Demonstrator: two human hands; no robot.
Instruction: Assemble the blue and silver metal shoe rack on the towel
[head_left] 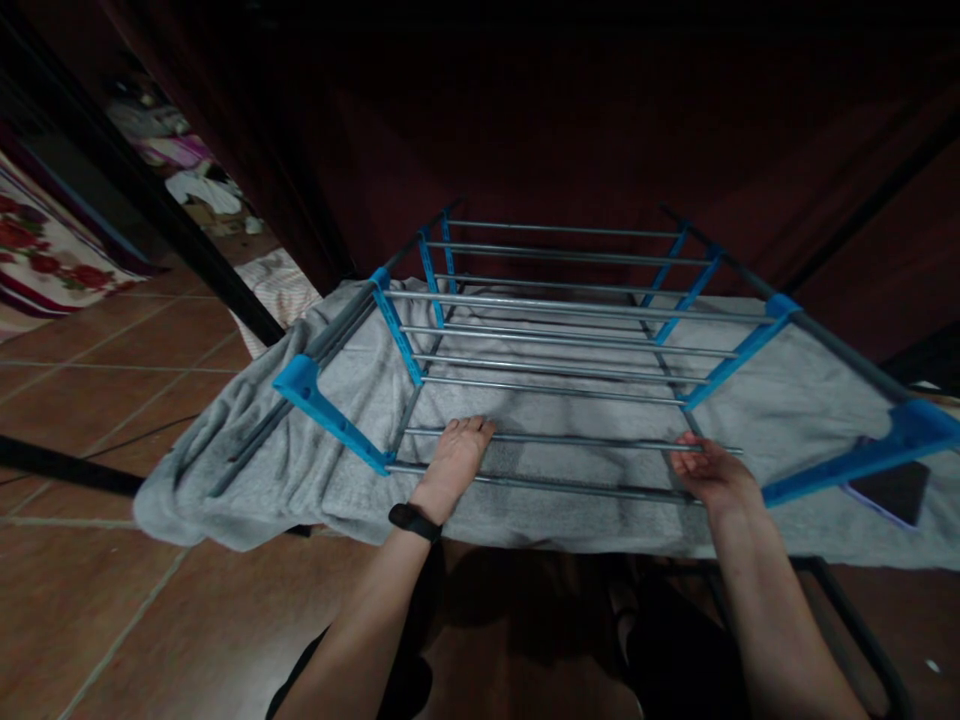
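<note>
A rack frame of grey metal tubes and blue plastic brackets (pixel 403 335) lies across a grey blanket (pixel 585 525). Near its front, a thin metal tube (pixel 577 440) runs from left to right, with its right end sticking out past my fingers. My left hand (pixel 459 455), a black band on its wrist, is closed over this tube toward its left end. Closer to the other end, my right hand (pixel 709 468) grips the same tube with the palm turned up. Another metal tube (pixel 570 487) lies just in front, between the front brackets.
A dark phone-like device (pixel 892 492) lies at the right, partly behind a blue bracket. A dark red panel (pixel 555 130) rises behind the rack. Black metal bars (pixel 202 260) stand at the left above the tiled floor (pixel 90 590). Cloths (pixel 206 190) are heaped farther back.
</note>
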